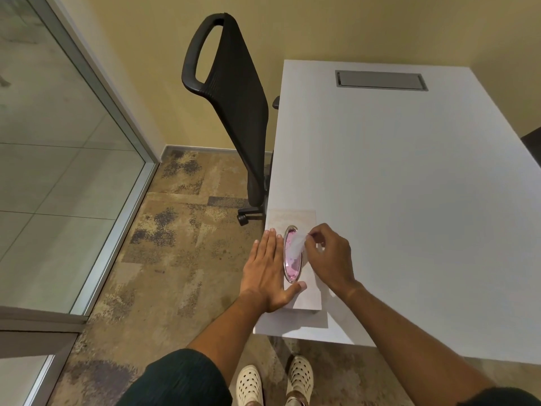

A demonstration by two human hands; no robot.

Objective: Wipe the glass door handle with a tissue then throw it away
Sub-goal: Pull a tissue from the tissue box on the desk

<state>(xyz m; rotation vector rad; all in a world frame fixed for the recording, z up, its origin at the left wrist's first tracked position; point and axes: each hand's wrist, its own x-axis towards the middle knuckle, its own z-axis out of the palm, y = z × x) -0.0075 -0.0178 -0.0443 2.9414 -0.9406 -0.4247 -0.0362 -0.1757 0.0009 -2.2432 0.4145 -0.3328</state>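
Observation:
A flat white tissue box (307, 297) with a silver-rimmed oval opening lies at the near left corner of the white table (409, 186). My left hand (268, 271) rests flat on the box's left side, fingers spread. My right hand (329, 254) pinches a white tissue (297, 244) that sticks up out of the pink-lined opening. The glass door (52, 148) with its metal frame stands at the left; no handle shows in this view.
A black office chair (234, 92) stands against the table's left edge, its back toward me. A grey cable hatch (380, 80) is set in the far part of the table. Patterned carpet (175, 244) runs between the table and the glass door.

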